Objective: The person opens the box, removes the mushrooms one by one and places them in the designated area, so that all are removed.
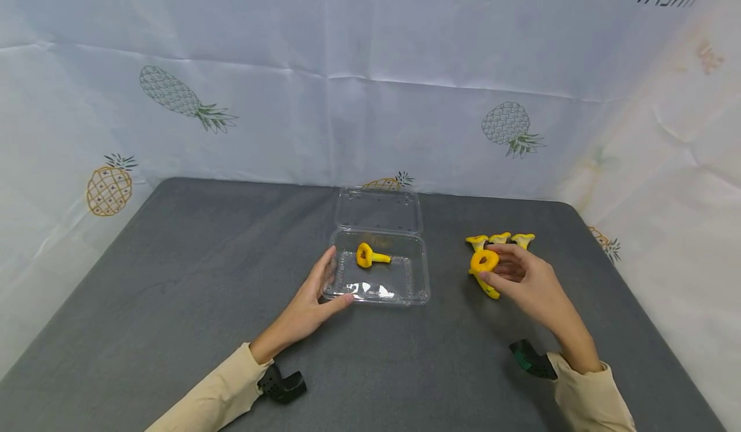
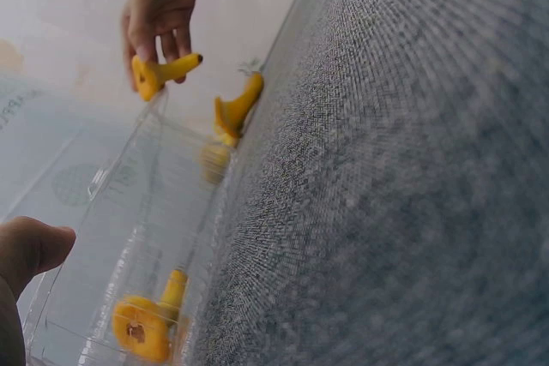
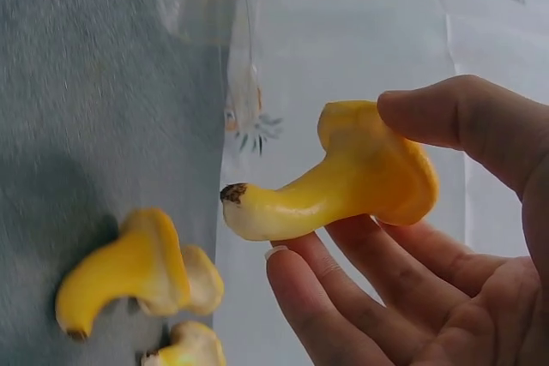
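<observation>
My right hand (image 1: pixel 529 284) pinches a yellow chanterelle mushroom (image 3: pixel 343 173) by its cap, raised over the table, with its dark-tipped stem free in the right wrist view. Below and behind it, several more chanterelles (image 3: pixel 129 267) lie together on the table. A clear plastic box (image 1: pixel 399 297) stands at the middle with its hinged lid (image 1: pixel 379 212) folded back. Inside lies one chanterelle (image 1: pixel 365 256), stem pointing right. My left hand (image 1: pixel 307 306) holds the box at its front left corner, thumb along the front rim and fingers at the left side.
The grey table (image 1: pixel 173 271) reaches back to a white curtain (image 1: pixel 278 27) printed with pineapples, which also hangs on both sides. A black wrist mount (image 1: pixel 282 384) sits at the left sleeve and another mount (image 1: pixel 532 359) at the right.
</observation>
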`<state>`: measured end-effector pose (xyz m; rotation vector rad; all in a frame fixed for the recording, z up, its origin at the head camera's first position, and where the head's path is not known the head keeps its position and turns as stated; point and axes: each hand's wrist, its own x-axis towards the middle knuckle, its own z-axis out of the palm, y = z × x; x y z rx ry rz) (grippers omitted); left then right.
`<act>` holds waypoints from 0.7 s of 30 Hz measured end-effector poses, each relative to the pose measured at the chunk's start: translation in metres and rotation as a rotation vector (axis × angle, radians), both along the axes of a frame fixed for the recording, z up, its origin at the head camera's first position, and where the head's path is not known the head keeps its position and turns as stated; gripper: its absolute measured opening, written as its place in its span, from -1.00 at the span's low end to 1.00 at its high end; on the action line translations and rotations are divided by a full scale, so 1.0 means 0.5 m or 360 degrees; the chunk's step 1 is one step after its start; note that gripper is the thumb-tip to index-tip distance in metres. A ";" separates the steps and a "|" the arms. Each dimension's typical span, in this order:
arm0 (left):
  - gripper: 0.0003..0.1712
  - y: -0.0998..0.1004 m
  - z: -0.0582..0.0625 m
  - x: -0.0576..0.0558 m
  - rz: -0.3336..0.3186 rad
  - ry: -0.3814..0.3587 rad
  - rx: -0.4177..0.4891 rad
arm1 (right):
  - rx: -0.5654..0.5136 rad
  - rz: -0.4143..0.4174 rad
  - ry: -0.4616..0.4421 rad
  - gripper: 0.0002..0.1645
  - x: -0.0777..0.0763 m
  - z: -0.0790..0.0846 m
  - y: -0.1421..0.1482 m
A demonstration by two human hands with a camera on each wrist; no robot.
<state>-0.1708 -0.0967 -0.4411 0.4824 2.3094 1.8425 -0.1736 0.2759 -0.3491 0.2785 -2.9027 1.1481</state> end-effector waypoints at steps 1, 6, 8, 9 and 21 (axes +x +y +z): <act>0.08 0.000 0.000 0.000 -0.0001 0.0002 0.0002 | 0.0002 -0.0007 -0.0001 -0.35 0.000 0.001 0.005; 0.08 0.001 0.001 0.001 -0.0002 0.0009 0.0007 | 0.0024 -0.0033 -0.0011 -0.35 -0.004 0.000 0.021; 0.08 0.001 0.000 0.000 -0.0006 0.0007 0.0005 | 0.0037 -0.0041 -0.0024 -0.35 -0.007 -0.001 0.026; 0.08 0.001 -0.001 0.000 -0.0006 0.0007 0.0004 | 0.0043 -0.0044 -0.0032 -0.35 -0.008 -0.002 0.028; 0.08 0.000 -0.001 -0.001 0.0024 0.0010 -0.0025 | 0.0087 -0.0120 -0.0157 -0.29 -0.026 -0.022 0.061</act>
